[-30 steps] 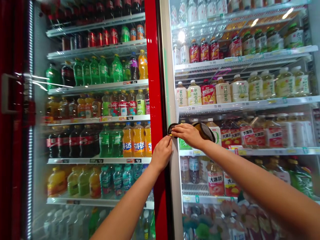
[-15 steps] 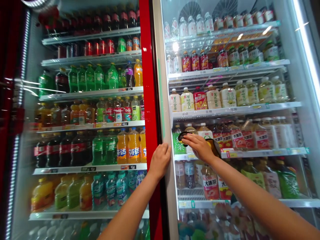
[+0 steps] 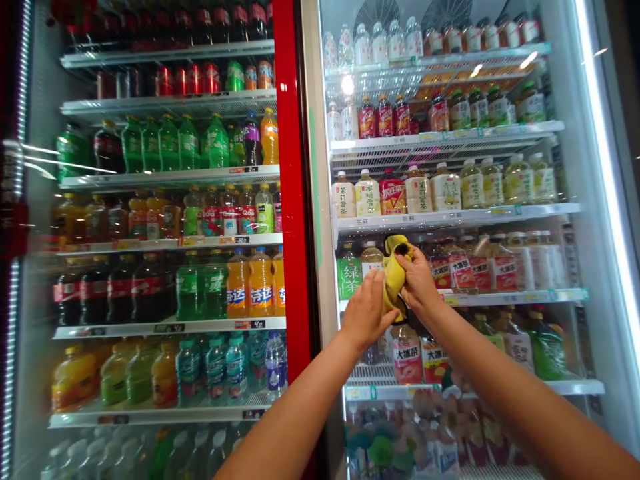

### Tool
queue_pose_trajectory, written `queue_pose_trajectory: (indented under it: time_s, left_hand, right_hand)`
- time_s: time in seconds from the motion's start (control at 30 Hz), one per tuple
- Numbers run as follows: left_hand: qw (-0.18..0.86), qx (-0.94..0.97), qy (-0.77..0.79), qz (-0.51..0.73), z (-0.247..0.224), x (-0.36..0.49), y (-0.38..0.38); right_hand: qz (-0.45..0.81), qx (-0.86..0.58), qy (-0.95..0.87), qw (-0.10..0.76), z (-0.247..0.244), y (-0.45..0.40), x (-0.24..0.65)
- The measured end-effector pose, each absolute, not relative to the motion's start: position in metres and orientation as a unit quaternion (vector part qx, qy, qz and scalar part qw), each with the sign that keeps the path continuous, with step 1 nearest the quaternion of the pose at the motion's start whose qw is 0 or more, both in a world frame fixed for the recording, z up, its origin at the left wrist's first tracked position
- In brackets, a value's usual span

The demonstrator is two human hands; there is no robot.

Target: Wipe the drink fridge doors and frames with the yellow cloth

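Observation:
A yellow cloth (image 3: 395,275) with a dark border is bunched up in front of the right cooler's glass door. My right hand (image 3: 419,277) pinches its upper right part between thumb and fingers. From the lower left, my left hand (image 3: 367,310) grips the cloth too, thumb beneath and fingers at its left side. Behind the hands, through the glass, stand a green tea bottle (image 3: 349,270) and a peach-labelled bottle (image 3: 407,357). The hands and cloth hide part of that shelf.
The left cooler (image 3: 291,200) has a red door frame and shelves of soda and juice bottles. A pale frame (image 3: 323,220) edges the right cooler, whose shelves (image 3: 465,217) hold tea bottles. Reflections show low on the right glass.
My left hand has left the pale door frame and moved right onto the cloth. The cloth, earlier dark-looking under my right hand, now shows its yellow face bunched between both hands.

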State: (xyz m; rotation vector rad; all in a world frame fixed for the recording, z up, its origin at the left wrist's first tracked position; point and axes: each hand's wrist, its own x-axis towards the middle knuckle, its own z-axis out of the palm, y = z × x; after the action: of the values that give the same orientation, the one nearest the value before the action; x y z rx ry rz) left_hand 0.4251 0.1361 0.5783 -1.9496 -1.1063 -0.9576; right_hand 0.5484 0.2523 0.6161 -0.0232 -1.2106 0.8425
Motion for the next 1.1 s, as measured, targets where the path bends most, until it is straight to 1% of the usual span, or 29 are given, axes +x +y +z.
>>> queue_pose_trajectory:
  time_s: [0.07,0.17,0.27,0.33,0.4,0.47,0.53,0.57,0.6,0.67,0.73,0.8,0.87,0.97,1.03,1.1]
  left_hand:
    - [0.323,-0.74,-0.43,-0.404,0.578,0.428,0.137]
    - [0.339,-0.703,-0.455,-0.428,0.584,0.423,0.133]
    - [0.402,-0.653,-0.47,-0.437,0.598,0.416,0.126]
    - [0.459,-0.607,-0.46,-0.457,0.609,0.412,0.125]
    - [0.508,-0.574,-0.44,-0.469,0.617,0.408,0.126]
    - [0.524,-0.588,-0.422,-0.45,0.618,0.403,0.13]
    - [0.504,-0.64,-0.413,-0.407,0.613,0.401,0.135]
    - [0.487,-0.665,-0.413,-0.389,0.61,0.401,0.137]
    - [0.469,-0.682,-0.418,-0.375,0.607,0.402,0.14]
    - [0.448,-0.694,-0.437,-0.356,0.606,0.408,0.145]
    - [0.449,-0.695,-0.455,-0.329,0.61,0.415,0.152]
    - [0.465,-0.695,-0.463,-0.292,0.613,0.421,0.16]
    - [0.488,-0.681,-0.472,-0.277,0.606,0.421,0.167]
    - [0.525,-0.655,-0.467,-0.278,0.574,0.408,0.172]
    - [0.548,-0.668,-0.438,-0.249,0.556,0.393,0.171]
    - [0.563,-0.66,-0.435,-0.242,0.554,0.375,0.169]
  right_hand:
    - [0.417,-0.016,-0.556,0.719,0.612,0.248,0.558]
    - [0.435,-0.074,-0.555,0.705,0.608,0.241,0.566]
    - [0.447,-0.109,-0.548,0.698,0.608,0.237,0.558]
    - [0.449,-0.093,-0.539,0.707,0.612,0.238,0.545]
    - [0.415,-0.062,-0.535,0.733,0.618,0.239,0.531]
    - [0.338,-0.054,-0.543,0.767,0.623,0.241,0.521]
    - [0.263,-0.072,-0.552,0.788,0.627,0.243,0.517]
    - [0.248,-0.081,-0.556,0.789,0.627,0.244,0.518]
    - [0.255,-0.082,-0.564,0.781,0.627,0.245,0.52]
    - [0.328,-0.058,-0.594,0.733,0.626,0.246,0.528]
    - [0.421,-0.025,-0.609,0.672,0.625,0.247,0.541]
    - [0.478,-0.016,-0.586,0.654,0.626,0.248,0.558]
    - [0.481,-0.039,-0.555,0.678,0.624,0.25,0.577]
    - [0.447,-0.087,-0.553,0.697,0.613,0.252,0.602]
    - [0.419,-0.112,-0.57,0.698,0.603,0.253,0.611]
    - [0.374,-0.133,-0.59,0.703,0.594,0.254,0.614]
